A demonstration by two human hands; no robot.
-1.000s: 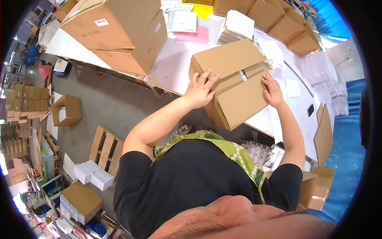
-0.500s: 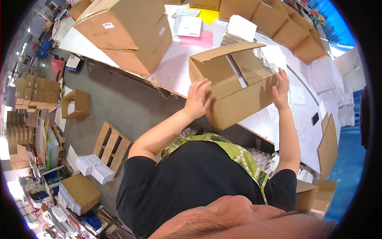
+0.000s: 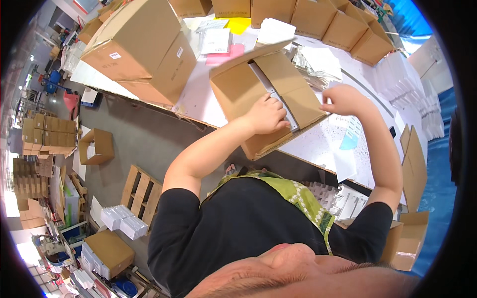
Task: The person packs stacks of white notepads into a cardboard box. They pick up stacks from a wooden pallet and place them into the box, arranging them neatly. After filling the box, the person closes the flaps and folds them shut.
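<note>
An open-topped brown cardboard box (image 3: 233, 94) stands tilted at the table's near edge, in front of me. Two of its flaps are folded inward, and pale contents show through the narrow gap between them; one long flap on the far side stands up. My left hand (image 3: 271, 115) lies on the folded flaps beside that gap, its fingers slightly bent and apart. At the box's right corner is my right hand (image 3: 343, 101), fingers curled together; what they hold, if anything, is hidden.
Two large stacked cartons (image 3: 144, 54) stand on the table's left part. Paper stacks (image 3: 318, 64) lie behind the box, with a row of open cartons (image 3: 308, 20) along the back. White stacks (image 3: 405, 94) rise at right. A wooden pallet (image 3: 141, 191) lies on the floor at left.
The near flap has been folded down over the box. My left hand moved from the box's left edge onto its top; my right hand's fingers curled in at the right corner.
</note>
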